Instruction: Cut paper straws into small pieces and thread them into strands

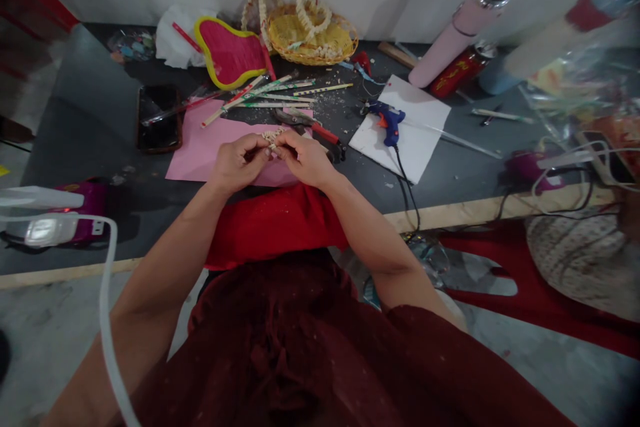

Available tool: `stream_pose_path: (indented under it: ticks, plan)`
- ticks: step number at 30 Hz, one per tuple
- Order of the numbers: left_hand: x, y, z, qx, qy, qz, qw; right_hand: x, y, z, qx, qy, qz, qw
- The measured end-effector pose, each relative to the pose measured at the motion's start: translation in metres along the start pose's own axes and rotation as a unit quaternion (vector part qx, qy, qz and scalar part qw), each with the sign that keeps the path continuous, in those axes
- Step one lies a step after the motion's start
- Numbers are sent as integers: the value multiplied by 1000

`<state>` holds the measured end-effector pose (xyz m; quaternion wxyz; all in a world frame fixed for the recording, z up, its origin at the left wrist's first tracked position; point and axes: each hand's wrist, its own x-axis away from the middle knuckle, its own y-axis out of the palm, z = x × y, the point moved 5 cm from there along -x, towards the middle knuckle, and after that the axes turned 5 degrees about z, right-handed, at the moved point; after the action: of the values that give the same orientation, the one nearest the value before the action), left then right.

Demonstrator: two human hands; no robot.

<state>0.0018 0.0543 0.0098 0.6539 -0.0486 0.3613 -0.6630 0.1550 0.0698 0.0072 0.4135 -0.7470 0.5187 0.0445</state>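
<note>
Between my fingertips is a small piece of pale, beaded-looking craft work (273, 138), partly hidden by the fingers. My left hand (243, 161) pinches it from one side and my right hand (303, 157) from the other. Both hands are over a pink sheet (200, 147) on the dark table. Just beyond the right hand lie pliers with red handles (326, 134). Several printed wooden sticks (270, 95) are heaped beyond the hands. A blue hot glue gun (387, 119) rests on a white board (423, 113) to the right.
A yellow basket (280, 47) with pale looped strands stands by the wall. Left are a phone (159, 119) and a yellow-edged pink panel (233, 53). A pink bottle (455, 37) and red can (463, 70) lean right. The glue gun's cord (407, 190) crosses the table edge.
</note>
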Motion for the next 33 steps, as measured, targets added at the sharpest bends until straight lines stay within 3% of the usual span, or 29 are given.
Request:
stream_pose_path:
  ticks: [16, 25, 33]
  plan:
    - [0, 1, -1, 2, -7, 6, 1000, 0, 0, 0, 4, 2, -11, 1000]
    - [-1, -4, -9, 22, -58, 78, 995, -1, -11, 23, 94, 139, 14, 986]
    - [0, -1, -15, -16, -55, 58, 997, -1, -11, 24, 100, 131, 22, 986]
